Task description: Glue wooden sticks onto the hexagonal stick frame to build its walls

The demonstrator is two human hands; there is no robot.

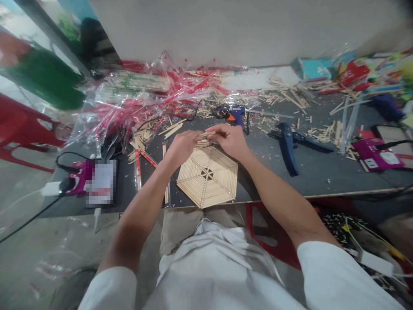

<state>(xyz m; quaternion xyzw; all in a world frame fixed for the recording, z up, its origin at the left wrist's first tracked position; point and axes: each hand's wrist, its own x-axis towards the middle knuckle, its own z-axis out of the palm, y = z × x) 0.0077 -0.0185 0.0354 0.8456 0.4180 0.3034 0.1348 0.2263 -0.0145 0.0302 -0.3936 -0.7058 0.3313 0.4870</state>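
A hexagonal panel (219, 185) built of pale wooden sticks lies flat near the table's front edge, with a small dark hole at its centre. Over its far edge, my left hand (184, 148) and my right hand (229, 138) meet, their fingertips closed on a short wooden stick (206, 134). Both hands have bent, pinching fingers. Just beyond them rests a blue glue gun (238, 115) with an orange part. Right of my right hand lies a blue-handled cutter (288, 148). Loose sticks (174, 128) are scattered left of and behind my hands.
Crumpled clear and red plastic wrappers (129, 101) pile up at the back left. Purple power strips (79, 176) (377, 154) with cables sit at both sides. Wood offcuts (290, 95) litter the back of the dark table (309, 176). A red stool (22, 129) stands left.
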